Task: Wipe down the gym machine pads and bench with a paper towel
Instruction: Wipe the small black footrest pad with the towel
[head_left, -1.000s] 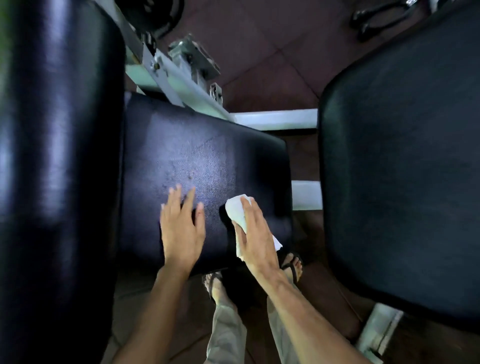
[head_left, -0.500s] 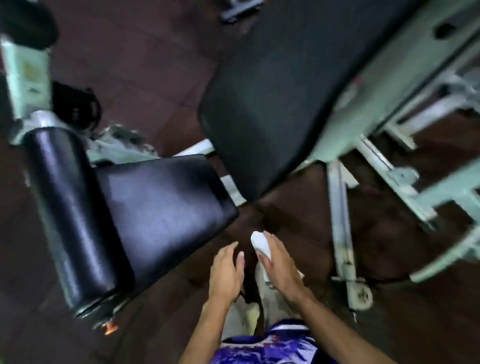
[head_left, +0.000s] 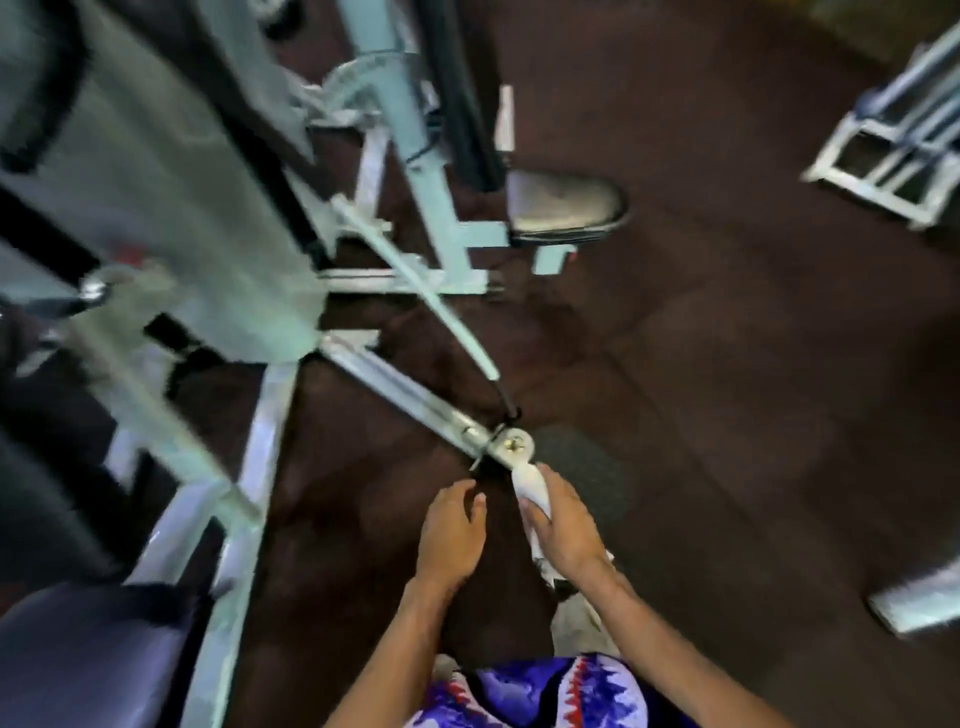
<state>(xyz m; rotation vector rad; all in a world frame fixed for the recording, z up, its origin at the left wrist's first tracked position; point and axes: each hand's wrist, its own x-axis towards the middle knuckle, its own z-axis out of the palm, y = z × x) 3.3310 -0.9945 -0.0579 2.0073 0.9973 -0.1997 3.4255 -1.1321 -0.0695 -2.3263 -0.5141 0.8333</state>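
My right hand (head_left: 563, 525) is closed around a crumpled white paper towel (head_left: 530, 486), held in the air over the dark floor, touching no pad. My left hand (head_left: 451, 530) hovers beside it, empty, fingers loosely curled and apart. A small black seat pad (head_left: 566, 205) on a pale green machine frame sits farther ahead. A dark padded bench corner (head_left: 88, 654) shows at the bottom left. The view is blurred by motion.
Pale green and white machine frame bars (head_left: 395, 387) spread across the left and centre, one ending in a pivot bolt (head_left: 511, 444) just ahead of my hands. Another white frame (head_left: 893, 150) stands at the upper right. The brown floor (head_left: 727, 389) stretches to the right.
My hands have lifted off the black pad and the view has swung right, away from the wiped pads, to the machine frame and floor. The towel stays in my right hand.
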